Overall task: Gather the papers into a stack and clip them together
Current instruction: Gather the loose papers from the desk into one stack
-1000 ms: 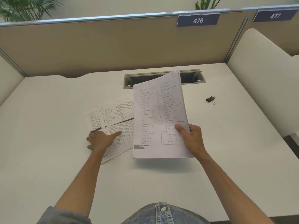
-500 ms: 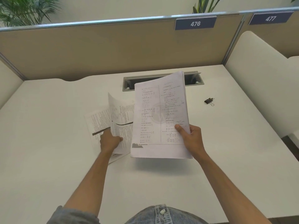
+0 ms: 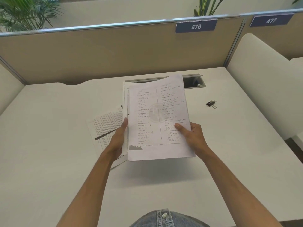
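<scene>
I hold a stack of printed papers point(image 3: 157, 117) above the white desk point(image 3: 49, 128), tilted up toward me. My right hand point(image 3: 191, 136) grips its lower right edge, thumb on the top sheet. My left hand point(image 3: 118, 140) holds a sheet against the stack's left edge, slid behind the top page. One more printed sheet point(image 3: 105, 126) lies flat on the desk to the left, partly under my left hand. A small black binder clip point(image 3: 211, 103) sits on the desk to the right, apart from both hands.
A cable slot point(image 3: 193, 82) is cut into the desk behind the papers. A beige partition point(image 3: 114, 53) with the label 476 closes the back. A cream divider point(image 3: 262, 79) bounds the right side.
My left hand lifted a sheet off the desk and brought it right, up against the left edge of the stack in my right hand. One sheet stays on the desk.
</scene>
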{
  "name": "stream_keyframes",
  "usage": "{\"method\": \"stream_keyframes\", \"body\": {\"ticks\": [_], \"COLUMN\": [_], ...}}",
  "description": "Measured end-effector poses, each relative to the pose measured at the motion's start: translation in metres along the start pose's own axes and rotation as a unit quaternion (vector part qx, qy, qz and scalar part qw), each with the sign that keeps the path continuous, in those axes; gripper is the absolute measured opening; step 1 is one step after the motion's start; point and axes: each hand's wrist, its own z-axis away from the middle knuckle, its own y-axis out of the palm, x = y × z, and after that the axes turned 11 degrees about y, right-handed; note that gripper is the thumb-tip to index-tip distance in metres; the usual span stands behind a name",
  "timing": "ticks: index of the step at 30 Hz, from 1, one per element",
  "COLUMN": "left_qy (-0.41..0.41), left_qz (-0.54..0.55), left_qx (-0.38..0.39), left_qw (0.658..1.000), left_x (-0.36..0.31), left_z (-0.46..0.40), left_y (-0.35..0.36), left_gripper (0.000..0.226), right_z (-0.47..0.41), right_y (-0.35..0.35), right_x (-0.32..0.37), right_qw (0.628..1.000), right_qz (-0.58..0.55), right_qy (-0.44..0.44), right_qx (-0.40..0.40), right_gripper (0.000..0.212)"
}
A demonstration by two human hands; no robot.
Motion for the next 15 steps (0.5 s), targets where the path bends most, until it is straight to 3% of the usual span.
{"method": "stream_keyframes", "body": {"ticks": [5, 8, 11, 13, 15], "left_qy": [-0.001, -0.001, 0.0, 0.001, -0.001], "left_qz": [-0.016, -0.012, -0.007, -0.013, -0.027], "left_qx": [0.056, 0.062, 0.072, 0.076, 0.073], "left_qw": [0.998, 0.998, 0.997, 0.997, 0.997], "left_x": [0.001, 0.002, 0.003, 0.005, 0.006], "left_z": [0.003, 0.004, 0.007, 0.008, 0.01], "left_y": [0.003, -0.001, -0.002, -0.003, -0.004], "left_gripper": [0.033, 0.037, 0.041, 0.041, 0.035], "right_z": [-0.001, -0.007, -0.011, -0.01, -0.008], "right_y": [0.003, 0.003, 0.004, 0.003, 0.004], "right_x": [-0.006, -0.011, -0.014, -0.017, -0.019], "right_qw": [1.0, 0.999, 0.986, 0.967, 0.963], "right_qz": [0.03, 0.041, -0.035, -0.067, -0.079], "right_qy": [0.002, 0.012, 0.147, 0.208, 0.209], "right_qx": [-0.003, -0.003, 0.068, 0.131, 0.151], "right_gripper": [0.024, 0.041, 0.064, 0.056, 0.043]}}
